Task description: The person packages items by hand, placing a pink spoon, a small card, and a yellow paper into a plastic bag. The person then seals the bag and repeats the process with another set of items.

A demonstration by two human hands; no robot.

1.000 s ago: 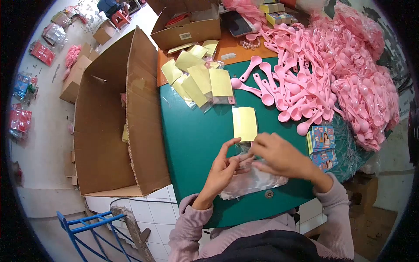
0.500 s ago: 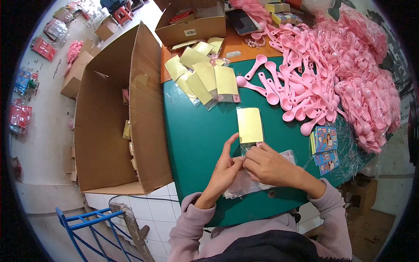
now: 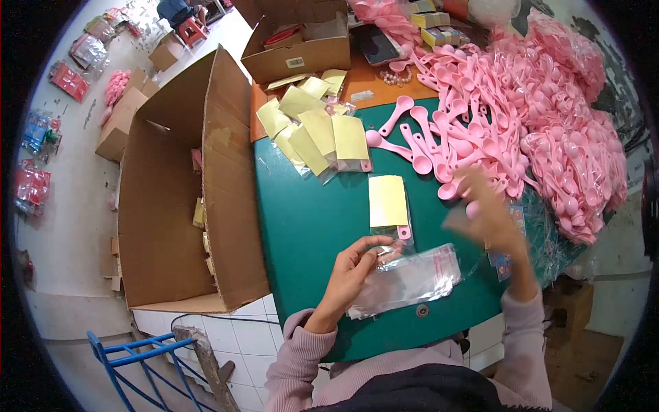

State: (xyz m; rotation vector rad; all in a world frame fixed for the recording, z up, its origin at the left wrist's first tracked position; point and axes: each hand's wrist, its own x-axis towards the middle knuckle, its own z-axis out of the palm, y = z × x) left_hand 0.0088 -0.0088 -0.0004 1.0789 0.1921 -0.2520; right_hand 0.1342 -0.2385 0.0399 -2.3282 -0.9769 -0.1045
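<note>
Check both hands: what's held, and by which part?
Left hand pinches the clear plastic bags at their upper left edge. Right hand is blurred; cannot tell.

Bright even daylight, soft shadows, fisheye warping, black corners, motion-blurred right hand [image 3: 484,206]

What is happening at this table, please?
A person works at a green table. The left hand pinches the top of a stack of clear bags lying on it. The right hand, blurred, is at the edge of a big heap of pink spoons; whether it holds one cannot be told. One packet with a yellow card lies above the bags, a pile of them further back, an open box at the left.
</note>
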